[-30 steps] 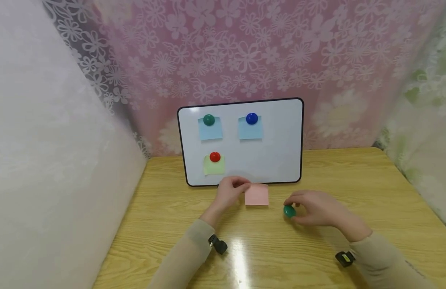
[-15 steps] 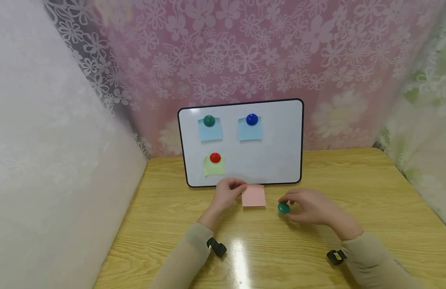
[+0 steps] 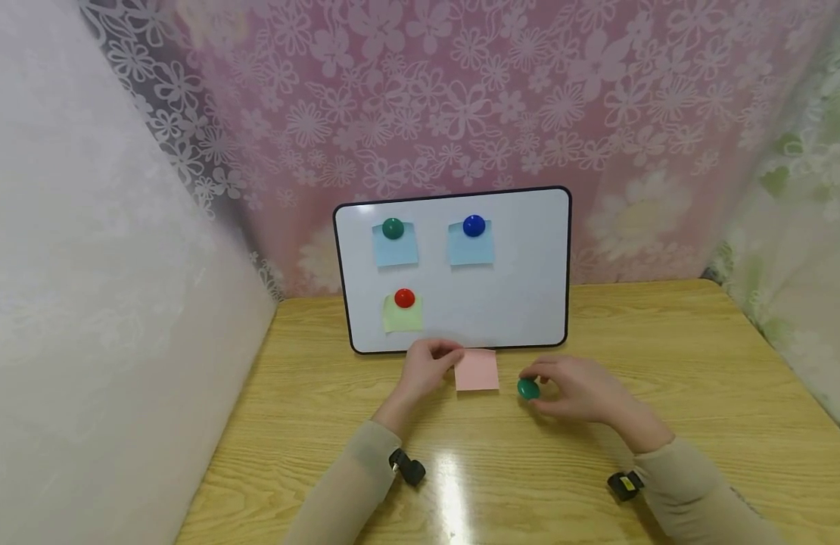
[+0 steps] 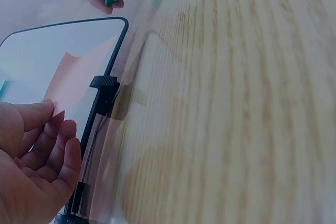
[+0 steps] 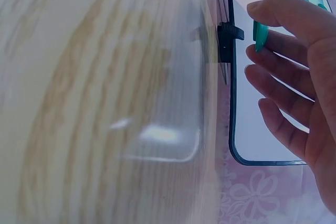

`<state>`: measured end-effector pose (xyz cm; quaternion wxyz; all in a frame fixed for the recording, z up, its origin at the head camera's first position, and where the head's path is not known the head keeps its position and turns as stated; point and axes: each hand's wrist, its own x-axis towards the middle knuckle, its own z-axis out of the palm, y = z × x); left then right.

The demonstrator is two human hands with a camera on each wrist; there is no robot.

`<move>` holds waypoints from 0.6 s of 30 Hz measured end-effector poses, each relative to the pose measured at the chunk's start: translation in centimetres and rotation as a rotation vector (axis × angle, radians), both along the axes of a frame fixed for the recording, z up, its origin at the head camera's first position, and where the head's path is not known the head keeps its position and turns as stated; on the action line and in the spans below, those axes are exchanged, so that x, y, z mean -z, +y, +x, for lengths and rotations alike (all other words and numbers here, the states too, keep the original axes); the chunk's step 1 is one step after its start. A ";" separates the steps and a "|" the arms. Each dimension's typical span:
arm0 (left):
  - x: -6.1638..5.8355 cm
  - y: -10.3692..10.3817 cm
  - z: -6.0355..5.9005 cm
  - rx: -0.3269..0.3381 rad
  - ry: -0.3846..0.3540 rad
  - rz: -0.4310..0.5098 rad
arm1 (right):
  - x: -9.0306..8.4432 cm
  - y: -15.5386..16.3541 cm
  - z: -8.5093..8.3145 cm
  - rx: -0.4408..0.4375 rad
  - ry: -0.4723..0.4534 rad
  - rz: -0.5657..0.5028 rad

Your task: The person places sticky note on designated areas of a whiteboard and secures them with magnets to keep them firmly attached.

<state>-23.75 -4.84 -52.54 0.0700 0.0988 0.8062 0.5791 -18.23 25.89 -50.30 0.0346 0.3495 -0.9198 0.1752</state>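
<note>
4 magnets [image 3: 527, 389], 4 notes [image 3: 477, 370], 1 board [image 3: 529, 288].

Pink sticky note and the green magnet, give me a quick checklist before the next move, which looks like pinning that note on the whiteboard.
1. Pink note held: ok, the left hand pinches its left edge.
2. Green magnet held: ok, pinched in the right hand.
3. Free spot on the whiteboard: ok, the lower right area is bare.
4. Other notes secure: ok, the green-topped, blue and red magnets each sit on a note.
5. Note off the table: cannot tell from the head view.
6. Board standing steadily: cannot tell, its support is hidden.
</note>
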 end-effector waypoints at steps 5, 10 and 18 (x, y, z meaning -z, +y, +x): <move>0.2 0.0 -0.2 -0.005 0.012 0.007 | 0.0 0.0 -0.1 0.010 0.006 -0.008; 0.0 -0.1 -0.2 -0.002 0.015 0.005 | -0.1 -0.1 0.0 0.014 0.018 -0.017; -0.2 0.0 -0.4 0.000 0.031 -0.027 | -0.5 -0.3 -0.1 0.064 0.036 -0.040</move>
